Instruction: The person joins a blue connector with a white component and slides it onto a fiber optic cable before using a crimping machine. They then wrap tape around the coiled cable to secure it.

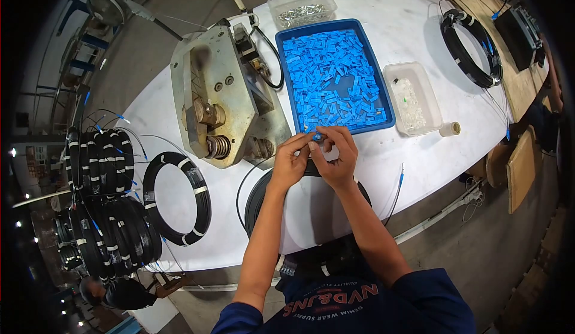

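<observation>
Over the front edge of the tray, my left hand and my right hand meet fingertip to fingertip, both closed in a pinch. Between them sits a small blue plastic connector piece, partly hidden by my fingers. A thin black cable curves up from a black cable coil to my left hand; its end is hidden there. The coil lies on the table under my wrists. Just beyond my hands, a dark blue tray holds many loose blue connector pieces.
A metal press-like machine stands left of the tray. Clear plastic boxes hold small parts. Tied cable coils are stacked at left, and another coil lies at right. Another person is at lower left.
</observation>
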Available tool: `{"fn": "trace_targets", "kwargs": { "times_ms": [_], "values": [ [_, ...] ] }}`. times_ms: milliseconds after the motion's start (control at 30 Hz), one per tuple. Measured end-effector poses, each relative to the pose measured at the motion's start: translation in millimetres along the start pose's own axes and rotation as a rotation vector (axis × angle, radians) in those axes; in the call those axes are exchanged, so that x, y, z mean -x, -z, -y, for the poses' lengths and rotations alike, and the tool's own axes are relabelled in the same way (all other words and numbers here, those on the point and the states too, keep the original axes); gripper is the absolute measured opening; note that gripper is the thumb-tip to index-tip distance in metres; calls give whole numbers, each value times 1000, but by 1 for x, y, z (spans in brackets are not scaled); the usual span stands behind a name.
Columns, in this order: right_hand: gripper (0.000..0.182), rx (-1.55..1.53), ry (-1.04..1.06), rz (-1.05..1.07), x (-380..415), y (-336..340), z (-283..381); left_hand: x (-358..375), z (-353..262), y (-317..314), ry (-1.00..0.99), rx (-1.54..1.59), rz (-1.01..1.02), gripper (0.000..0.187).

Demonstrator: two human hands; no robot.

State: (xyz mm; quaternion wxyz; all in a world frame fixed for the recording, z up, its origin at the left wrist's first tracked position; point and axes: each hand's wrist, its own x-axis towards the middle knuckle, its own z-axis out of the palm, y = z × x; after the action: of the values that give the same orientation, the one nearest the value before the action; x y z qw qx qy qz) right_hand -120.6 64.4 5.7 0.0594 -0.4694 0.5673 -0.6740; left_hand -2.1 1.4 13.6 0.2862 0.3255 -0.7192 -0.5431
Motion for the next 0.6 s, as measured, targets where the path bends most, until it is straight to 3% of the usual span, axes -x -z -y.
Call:
{"fn": "trace_targets", "kwargs": {
  "times_ms": [267, 600],
  "values": [
    [17, -20, -75, -37, -1, -1, 2, -1, -14, 0, 14, 64, 23, 16],
    [12, -65, -142, 26, 0, 1, 2, 2, -5, 2, 85, 87, 30, 14]
  ]
}}
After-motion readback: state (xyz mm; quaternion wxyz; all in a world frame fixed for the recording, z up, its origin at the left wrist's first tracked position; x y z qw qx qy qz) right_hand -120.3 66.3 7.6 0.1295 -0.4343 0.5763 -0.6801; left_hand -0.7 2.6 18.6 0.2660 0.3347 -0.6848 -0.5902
